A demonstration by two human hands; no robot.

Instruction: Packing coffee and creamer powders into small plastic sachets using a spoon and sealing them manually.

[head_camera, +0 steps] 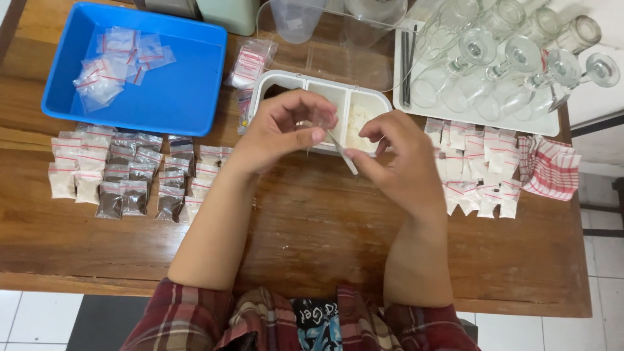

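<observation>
Fingers point(311, 132) of left hand point(286, 130) pinch a small clear bag point(312, 123) over the white divided tray point(296, 81), right hand point(400, 162) grips a thin spoon point(342, 153), long axis angled toward the bag, tip nearly touching

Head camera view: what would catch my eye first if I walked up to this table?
Probably the two hands at the centre: the left hand pinches a tiny clear bag while the right hand holds a thin white scoop over a white divided box. Then the bright blue tray at upper left, and rows of small filled packets below it.
</observation>
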